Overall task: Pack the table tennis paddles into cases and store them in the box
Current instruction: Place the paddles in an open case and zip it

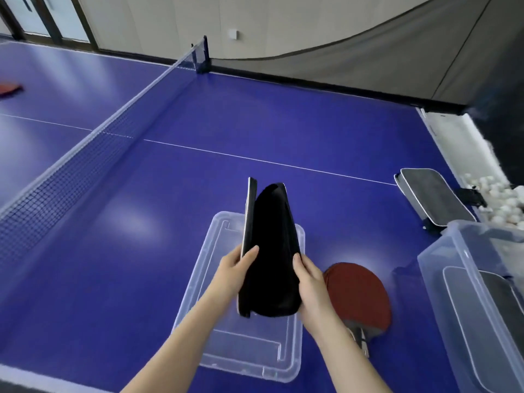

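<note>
Case (269, 251): black soft fabric, flaps parted, upright above clear plastic lid (241, 350).
Left hand (236, 268): grips left flap.
Right hand (309, 282): grips right flap.
Paddle (358, 296): round, red rubber, flat on table at case's 3 o'clock.
Box (436, 279): clear plastic, beyond paddle.

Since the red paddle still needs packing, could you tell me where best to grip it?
Probably the handle, from the near side: the red paddle lies flat on the table, handle pointing toward the person, and the flat blade offers little to pinch.
</note>
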Demonstrator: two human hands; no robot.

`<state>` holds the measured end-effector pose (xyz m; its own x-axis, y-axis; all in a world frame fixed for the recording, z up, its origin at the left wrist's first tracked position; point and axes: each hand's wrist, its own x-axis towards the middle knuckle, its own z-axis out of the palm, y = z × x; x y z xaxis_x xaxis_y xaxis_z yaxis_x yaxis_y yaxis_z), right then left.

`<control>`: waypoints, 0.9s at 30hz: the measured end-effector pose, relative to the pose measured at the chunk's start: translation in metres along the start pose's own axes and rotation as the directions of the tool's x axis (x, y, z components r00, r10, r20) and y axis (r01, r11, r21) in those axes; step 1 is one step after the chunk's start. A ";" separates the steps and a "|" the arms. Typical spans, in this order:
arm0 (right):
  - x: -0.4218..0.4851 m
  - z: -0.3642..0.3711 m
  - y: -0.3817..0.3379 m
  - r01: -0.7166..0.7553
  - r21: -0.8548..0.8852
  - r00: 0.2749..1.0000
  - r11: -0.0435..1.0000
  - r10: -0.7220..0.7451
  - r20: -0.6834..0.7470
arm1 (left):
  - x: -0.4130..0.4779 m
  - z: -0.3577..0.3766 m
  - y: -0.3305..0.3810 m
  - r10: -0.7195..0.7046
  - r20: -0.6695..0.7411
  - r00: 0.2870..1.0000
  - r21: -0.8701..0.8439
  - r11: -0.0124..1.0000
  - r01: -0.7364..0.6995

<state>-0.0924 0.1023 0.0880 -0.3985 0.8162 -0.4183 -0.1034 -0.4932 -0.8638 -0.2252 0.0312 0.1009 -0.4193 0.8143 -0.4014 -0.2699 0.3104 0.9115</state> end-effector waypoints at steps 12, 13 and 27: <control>0.012 -0.028 0.065 -0.095 -0.097 0.901 0.991 0.044 -0.432 | 0.029 -0.178 -0.067 -0.130 -0.355 0.926 0.003 0.990 0.140; 0.013 -0.033 0.071 -0.113 -0.155 0.893 0.981 0.032 -0.450 | 0.030 -0.184 -0.075 -0.145 -0.374 0.916 0.006 0.987 0.158; 0.014 -0.068 0.123 -0.301 -0.687 0.818 0.661 -0.191 -0.542 | 0.063 -0.198 -0.127 -0.111 -0.481 0.869 0.285 0.918 0.275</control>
<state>-0.0491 0.0740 -0.0431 0.1874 0.9253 -0.3298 0.6776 -0.3648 -0.6385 -0.3887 -0.0542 -0.0574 -0.7519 0.4373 -0.4934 -0.1165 0.6485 0.7523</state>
